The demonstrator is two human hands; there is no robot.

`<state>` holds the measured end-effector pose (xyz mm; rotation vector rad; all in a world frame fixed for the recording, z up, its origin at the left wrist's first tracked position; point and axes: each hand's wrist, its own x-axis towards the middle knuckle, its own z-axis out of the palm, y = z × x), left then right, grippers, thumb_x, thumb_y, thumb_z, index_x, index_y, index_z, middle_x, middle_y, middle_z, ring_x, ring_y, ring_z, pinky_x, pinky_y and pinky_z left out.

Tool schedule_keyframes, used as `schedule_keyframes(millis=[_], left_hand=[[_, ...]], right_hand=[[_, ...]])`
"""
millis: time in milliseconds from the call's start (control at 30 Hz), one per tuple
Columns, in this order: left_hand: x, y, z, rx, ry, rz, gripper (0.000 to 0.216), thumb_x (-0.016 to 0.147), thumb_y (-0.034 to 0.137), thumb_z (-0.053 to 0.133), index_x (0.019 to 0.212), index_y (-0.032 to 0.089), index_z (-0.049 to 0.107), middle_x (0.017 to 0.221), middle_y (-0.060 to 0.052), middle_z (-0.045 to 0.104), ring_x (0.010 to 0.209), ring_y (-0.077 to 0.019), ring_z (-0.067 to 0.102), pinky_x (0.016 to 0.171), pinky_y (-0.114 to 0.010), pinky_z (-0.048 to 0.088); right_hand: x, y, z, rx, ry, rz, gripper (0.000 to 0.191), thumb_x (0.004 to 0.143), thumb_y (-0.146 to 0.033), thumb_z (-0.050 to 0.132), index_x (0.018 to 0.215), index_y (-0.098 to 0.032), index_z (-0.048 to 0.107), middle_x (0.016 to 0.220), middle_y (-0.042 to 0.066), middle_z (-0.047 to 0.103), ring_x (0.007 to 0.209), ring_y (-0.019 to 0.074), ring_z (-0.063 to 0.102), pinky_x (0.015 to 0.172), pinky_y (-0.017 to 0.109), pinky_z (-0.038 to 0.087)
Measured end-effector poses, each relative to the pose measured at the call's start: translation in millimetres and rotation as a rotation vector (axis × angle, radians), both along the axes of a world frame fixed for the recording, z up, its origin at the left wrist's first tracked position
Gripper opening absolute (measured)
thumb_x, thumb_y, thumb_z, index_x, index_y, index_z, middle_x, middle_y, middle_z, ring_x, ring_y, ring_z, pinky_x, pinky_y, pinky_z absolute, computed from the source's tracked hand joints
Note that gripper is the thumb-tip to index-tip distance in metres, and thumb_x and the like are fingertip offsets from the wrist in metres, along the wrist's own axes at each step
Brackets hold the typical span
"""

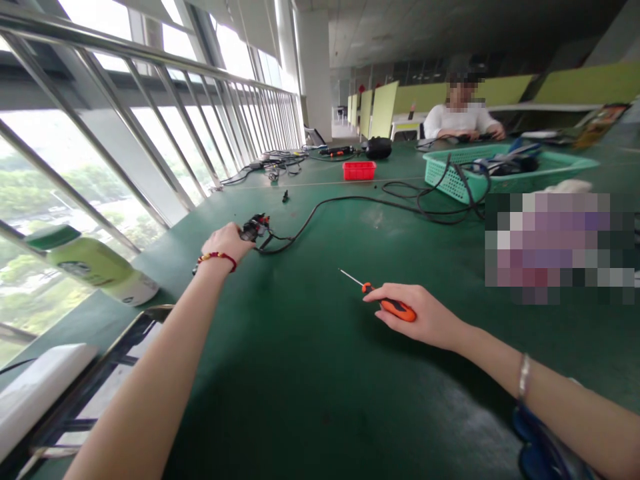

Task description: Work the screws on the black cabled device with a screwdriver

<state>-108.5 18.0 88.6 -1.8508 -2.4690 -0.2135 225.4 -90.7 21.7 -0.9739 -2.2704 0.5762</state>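
While clasping screwdriver [400, 309] in right hand [425, 317], gripping black device [254, 228] with left hand [227, 241]; not yet touching screwdriver to black device; cannot tell any finished work.

The screwdriver [399, 309] pairs an orange-and-black handle, plastic by its look, with a thin, shiny metal shaft [352, 278]. The gadget [254, 229] looks like dark plastic, its finish too small to judge; the cable [350, 198] has a smooth, rubbery black skin. The counter [280, 347] is smooth and mostly matt — with a soft sheen. The red box [359, 172] and pierced basket [445, 179] look plastic, likewise the smooth bottle [97, 263]. The railing [125, 49] is metal — polished and glossy.
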Motion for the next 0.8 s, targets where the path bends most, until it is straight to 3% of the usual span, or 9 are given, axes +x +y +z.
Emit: schedule_keyframes(millis=[100, 200, 367, 467, 567, 800], left_hand=[[-16.1, -4.9, 3.0, 0.070, 0.049, 0.148, 0.041, 0.073, 0.040, 0.055, 0.105, 0.015, 0.052, 0.104, -0.016, 0.061, 0.092, -0.0296, 0.057, 0.067, -0.034, 0.041], [-24.1, -8.1, -6.2, 0.157, 0.127, 0.229, 0.040, 0.078, 0.028, 0.047, 0.112, 0.009, 0.047, 0.108, -0.019, 0.056, 0.092, -0.0296, 0.055, 0.066, -0.034, 0.038], [-33.2, -7.2, -35.7, 0.261, 0.223, 0.185, 0.031, 0.084, 0.020, 0.035, 0.111, 0.010, 0.047, 0.107, -0.016, 0.050, 0.096, -0.0273, 0.046, 0.070, -0.036, 0.034], [-35.8, -6.2, -42.1, 0.271, 0.209, 0.166, 0.027, 0.084, 0.016, 0.035, 0.109, 0.013, 0.047, 0.108, -0.014, 0.049, 0.098, -0.0274, 0.045, 0.074, -0.038, 0.034], [-33.9, -6.3, -34.6, 0.252, 0.238, 0.151, 0.030, 0.081, 0.012, 0.036, 0.109, 0.010, 0.047, 0.111, -0.017, 0.048, 0.100, -0.0285, 0.045, 0.076, -0.040, 0.033], [-12.4, -14.1, 2.6, 0.338, 0.303, 0.147, 0.033, 0.078, 0.016, 0.043, 0.110, 0.012, 0.050, 0.114, -0.016, 0.052, 0.102, -0.0288, 0.047, 0.080, -0.042, 0.038]], right_hand=[[-0.5, 0.1, 0.9, -0.016, 0.001, -0.008, 0.024, 0.082, -0.027, 0.055, 0.103, -0.023, 0.064, 0.099, 0.002, 0.069, 0.083, 0.0142, 0.065, 0.077, 0.029, 0.051], [-0.4, 0.8, 0.4, -0.008, 0.011, 0.003, 0.024, 0.082, -0.026, 0.054, 0.104, -0.023, 0.064, 0.099, 0.003, 0.070, 0.084, 0.0150, 0.065, 0.076, 0.030, 0.051], [0.2, 1.5, -1.2, -0.027, -0.001, -0.003, 0.024, 0.082, -0.026, 0.055, 0.104, -0.023, 0.064, 0.100, 0.003, 0.069, 0.084, 0.0148, 0.065, 0.076, 0.029, 0.051], [0.1, 1.3, -0.8, -0.039, -0.001, -0.010, 0.024, 0.082, -0.027, 0.055, 0.104, -0.024, 0.063, 0.100, 0.002, 0.069, 0.085, 0.0145, 0.065, 0.077, 0.029, 0.051], [0.1, 1.7, -0.6, -0.017, 0.006, -0.023, 0.023, 0.082, -0.025, 0.054, 0.104, -0.024, 0.062, 0.099, 0.002, 0.068, 0.084, 0.0146, 0.064, 0.076, 0.030, 0.050], [2.4, 5.8, -6.0, 0.070, 0.076, -0.200, 0.019, 0.082, -0.023, 0.053, 0.100, -0.021, 0.058, 0.089, 0.002, 0.063, 0.072, 0.0129, 0.059, 0.069, 0.027, 0.047]])
